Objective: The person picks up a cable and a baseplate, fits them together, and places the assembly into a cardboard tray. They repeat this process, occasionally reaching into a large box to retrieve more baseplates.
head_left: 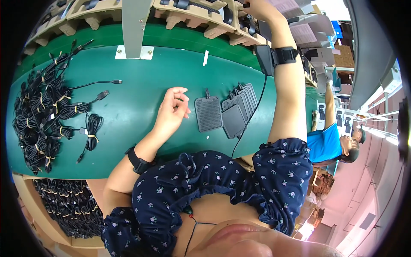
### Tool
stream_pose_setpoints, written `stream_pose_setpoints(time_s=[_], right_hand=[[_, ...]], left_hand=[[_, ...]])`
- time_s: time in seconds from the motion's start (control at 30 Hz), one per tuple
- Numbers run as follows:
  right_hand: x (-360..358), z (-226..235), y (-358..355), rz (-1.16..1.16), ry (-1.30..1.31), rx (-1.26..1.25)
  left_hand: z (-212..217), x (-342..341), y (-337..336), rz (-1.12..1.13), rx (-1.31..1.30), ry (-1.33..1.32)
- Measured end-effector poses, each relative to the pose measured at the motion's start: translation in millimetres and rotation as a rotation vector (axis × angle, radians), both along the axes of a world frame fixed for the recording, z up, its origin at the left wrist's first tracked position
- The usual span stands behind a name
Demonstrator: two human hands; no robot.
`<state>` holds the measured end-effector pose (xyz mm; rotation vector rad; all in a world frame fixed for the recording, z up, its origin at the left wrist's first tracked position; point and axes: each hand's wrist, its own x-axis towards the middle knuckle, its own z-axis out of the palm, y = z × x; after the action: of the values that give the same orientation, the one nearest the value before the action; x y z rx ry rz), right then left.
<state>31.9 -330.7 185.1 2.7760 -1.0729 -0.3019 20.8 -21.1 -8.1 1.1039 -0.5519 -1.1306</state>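
Green desk [128,120] spans my feed, with the workshop off to the right. Nearest: carton [85,243] of tied black cables, low left, below desk level. On the desk I've got the left hand [171,109], loosely curled, nothing in its fingers, just left of a black mesh pad [208,114] lying flat. Right of that, a fan of overlapping black pads [234,122]; cord [258,106] from the right wrist's black unit [264,60] passes in front of its right side. Cable heap [40,115] at the left end. Farther out, right hand [261,9] is up at the brown moulded trays [214,32] of black parts; fingertips sit at the frame edge, so I can't tell if they're gripping anything. Well beyond, right side: co-worker in a blue shirt [323,143].
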Motion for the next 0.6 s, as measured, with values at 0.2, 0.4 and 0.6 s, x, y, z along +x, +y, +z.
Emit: stream_pose_setpoints(time_s=[0.2, 0.4, 0.6], right_hand=[[0.9, -45.7, -40.2, 0.055, 0.026, -0.288], [-16.8, -135.2, -81.4, -0.105, -0.664, -0.264], [-38.7, -153.1, -89.6, 0.082, -0.770, -0.269]], left_hand=[[0.8, -1.0, 2.2, 0.019, 0.012, 0.015], [2.2, -1.0, 2.2, -0.009, 0.028, 0.006], [-0.4, -1.3, 3.3, 0.005, 0.039, -0.009]])
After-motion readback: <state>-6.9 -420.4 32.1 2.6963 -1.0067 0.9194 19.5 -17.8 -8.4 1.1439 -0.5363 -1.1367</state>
